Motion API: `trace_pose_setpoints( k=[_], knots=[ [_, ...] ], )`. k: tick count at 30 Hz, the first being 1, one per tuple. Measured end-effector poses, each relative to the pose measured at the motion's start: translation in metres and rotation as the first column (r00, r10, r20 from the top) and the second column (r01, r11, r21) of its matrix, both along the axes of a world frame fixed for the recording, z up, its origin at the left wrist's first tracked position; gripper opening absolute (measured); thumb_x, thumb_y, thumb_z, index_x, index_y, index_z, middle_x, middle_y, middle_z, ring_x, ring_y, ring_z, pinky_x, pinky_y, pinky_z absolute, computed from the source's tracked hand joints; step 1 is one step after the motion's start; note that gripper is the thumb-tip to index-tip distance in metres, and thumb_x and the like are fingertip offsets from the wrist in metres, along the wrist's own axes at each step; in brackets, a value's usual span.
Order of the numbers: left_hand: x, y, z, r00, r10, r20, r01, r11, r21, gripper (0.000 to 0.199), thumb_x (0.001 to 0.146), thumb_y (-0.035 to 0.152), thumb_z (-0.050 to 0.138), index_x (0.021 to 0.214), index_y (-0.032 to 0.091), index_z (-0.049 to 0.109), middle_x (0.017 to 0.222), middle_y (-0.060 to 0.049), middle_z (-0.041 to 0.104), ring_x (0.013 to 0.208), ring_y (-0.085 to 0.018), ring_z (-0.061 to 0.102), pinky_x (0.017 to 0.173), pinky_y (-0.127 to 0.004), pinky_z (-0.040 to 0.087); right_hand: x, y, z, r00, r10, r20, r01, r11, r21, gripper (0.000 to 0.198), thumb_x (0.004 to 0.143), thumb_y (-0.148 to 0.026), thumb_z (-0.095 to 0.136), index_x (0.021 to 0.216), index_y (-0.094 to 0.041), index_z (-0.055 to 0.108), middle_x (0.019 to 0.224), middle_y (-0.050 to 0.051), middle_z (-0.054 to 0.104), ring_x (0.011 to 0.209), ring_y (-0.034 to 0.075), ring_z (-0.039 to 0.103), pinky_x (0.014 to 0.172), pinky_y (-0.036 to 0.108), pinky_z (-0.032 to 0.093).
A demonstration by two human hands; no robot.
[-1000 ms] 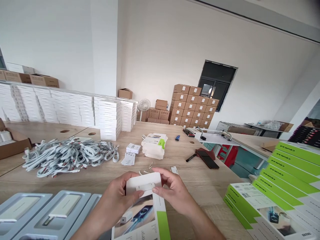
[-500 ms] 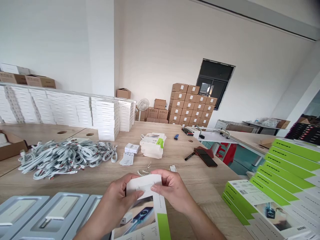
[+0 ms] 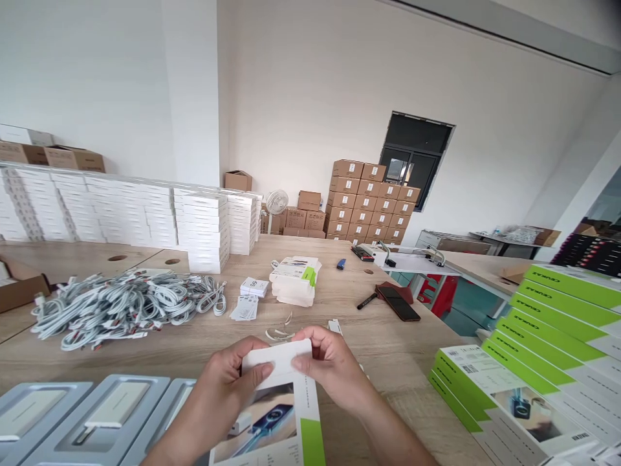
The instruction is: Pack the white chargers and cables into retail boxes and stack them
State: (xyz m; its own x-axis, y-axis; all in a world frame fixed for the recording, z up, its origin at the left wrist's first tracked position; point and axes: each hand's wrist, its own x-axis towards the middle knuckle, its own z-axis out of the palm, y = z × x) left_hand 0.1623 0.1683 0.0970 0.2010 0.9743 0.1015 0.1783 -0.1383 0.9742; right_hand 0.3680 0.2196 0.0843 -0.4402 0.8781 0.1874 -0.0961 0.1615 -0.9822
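A white and green box sleeve (image 3: pixel 276 414), printed with a phone and charger picture, is held up in front of me. My left hand (image 3: pixel 233 378) pinches the left side of its white top flap, thumb on the near face. On the right corner of the same flap, my right hand (image 3: pixel 330 366) presses its thumb, with the fingers behind. Below and left of my left hand lie grey-blue trays (image 3: pixel 109 417), each with a white power bank (image 3: pixel 119 402). My forearm partly covers the third tray.
Coiled white cables (image 3: pixel 130 304) are heaped at left. Flat sleeves (image 3: pixel 295 279), small cards (image 3: pixel 245 308) and a phone (image 3: pixel 404 304) lie ahead. Green and white boxes (image 3: pixel 548 349) are stacked at right; white boxes (image 3: pixel 208 233) stand behind the cables.
The white flap's slits and tab, visible before, no longer show, and its face looks smoother. Both hands keep their grip, and the left thumb has moved slightly left. The view has shifted a little.
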Motion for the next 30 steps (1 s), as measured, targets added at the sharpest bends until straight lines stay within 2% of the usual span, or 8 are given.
trace_pose_setpoints(
  k=[4, 8, 12, 15, 20, 23, 27, 30],
  knots=[
    [-0.002, 0.003, -0.001, 0.999, -0.015, 0.048, 0.015, 1.0, 0.0, 0.029, 0.087, 0.045, 0.06, 0.09, 0.017, 0.067, 0.069, 0.0, 0.061, 0.062, -0.014, 0.051, 0.057, -0.023, 0.038, 0.001, 0.002, 0.0, 1.0, -0.001, 0.019, 0.001, 1.0, 0.017, 0.03, 0.073, -0.038, 0.078, 0.091, -0.017, 0.065, 0.076, -0.001, 0.064, 0.065, 0.011, 0.053, 0.06, 0.024, 0.038],
    [-0.01, 0.003, 0.005, 0.926, 0.046, 0.375, 0.036, 0.977, -0.208, 0.062, 0.078, 0.041, 0.072, 0.134, 0.027, 0.052, 0.085, -0.002, 0.072, 0.079, -0.024, 0.067, 0.074, -0.033, 0.049, -0.002, 0.005, -0.002, 0.995, -0.054, -0.089, 0.052, 0.998, -0.024, 0.032, 0.07, -0.037, 0.08, 0.089, -0.018, 0.065, 0.074, -0.001, 0.065, 0.064, 0.012, 0.055, 0.061, 0.025, 0.04],
    [-0.018, -0.001, 0.014, 0.684, 0.089, 0.724, 0.355, 0.827, -0.437, 0.088, 0.065, 0.073, 0.065, 0.136, 0.021, 0.055, 0.104, -0.013, 0.075, 0.1, -0.039, 0.067, 0.087, -0.048, 0.049, -0.004, 0.011, -0.003, 0.917, -0.209, -0.341, 0.186, 0.977, -0.102, 0.036, 0.064, -0.037, 0.084, 0.087, -0.019, 0.063, 0.075, -0.001, 0.067, 0.065, 0.013, 0.057, 0.063, 0.025, 0.042],
    [-0.018, -0.004, 0.012, 0.704, 0.059, 0.708, 0.453, 0.73, -0.511, 0.103, 0.052, 0.087, 0.06, 0.128, 0.018, 0.063, 0.093, -0.014, 0.077, 0.099, -0.043, 0.068, 0.081, -0.048, 0.052, -0.003, 0.014, -0.003, 0.89, -0.275, -0.363, 0.268, 0.961, -0.071, 0.034, 0.068, -0.037, 0.081, 0.09, -0.019, 0.061, 0.077, 0.0, 0.068, 0.066, 0.014, 0.057, 0.063, 0.026, 0.044],
    [-0.01, -0.009, 0.005, 0.753, 0.052, 0.656, 0.429, 0.717, -0.55, 0.099, 0.049, 0.088, 0.061, 0.117, 0.016, 0.071, 0.068, -0.011, 0.076, 0.09, -0.039, 0.071, 0.074, -0.042, 0.054, 0.0, 0.003, 0.003, 0.889, -0.452, -0.069, 0.437, 0.797, 0.417, 0.025, 0.08, -0.027, 0.069, 0.104, -0.022, 0.063, 0.108, 0.006, 0.064, 0.097, 0.021, 0.058, 0.082, 0.034, 0.046],
    [-0.002, -0.015, 0.004, 0.745, 0.053, 0.665, 0.428, 0.727, -0.537, 0.093, 0.054, 0.086, 0.058, 0.114, 0.016, 0.072, 0.081, -0.014, 0.077, 0.097, -0.041, 0.068, 0.08, -0.048, 0.052, -0.002, -0.012, 0.012, 0.87, -0.48, 0.114, 0.298, 0.696, 0.653, 0.02, 0.085, -0.025, 0.065, 0.105, -0.024, 0.063, 0.11, 0.005, 0.061, 0.109, 0.022, 0.052, 0.095, 0.038, 0.04],
    [0.007, -0.021, -0.002, 0.738, 0.07, 0.671, 0.381, 0.778, -0.5, 0.078, 0.054, 0.073, 0.071, 0.112, 0.02, 0.073, 0.094, -0.013, 0.077, 0.105, -0.043, 0.064, 0.085, -0.05, 0.05, -0.003, -0.019, 0.016, 0.917, -0.337, 0.213, 0.181, 0.828, 0.53, 0.016, 0.087, -0.037, 0.065, 0.094, -0.023, 0.061, 0.1, 0.002, 0.06, 0.101, 0.02, 0.054, 0.089, 0.034, 0.043],
    [0.005, -0.018, -0.008, 0.702, 0.07, 0.709, 0.45, 0.729, -0.517, 0.06, 0.06, 0.056, 0.076, 0.105, 0.016, 0.075, 0.097, -0.014, 0.077, 0.099, -0.04, 0.067, 0.087, -0.049, 0.051, 0.002, -0.011, 0.013, 0.966, -0.248, 0.068, 0.213, 0.918, 0.336, 0.028, 0.084, -0.047, 0.066, 0.081, -0.02, 0.056, 0.101, 0.002, 0.059, 0.09, 0.016, 0.055, 0.077, 0.028, 0.045]
  ],
)
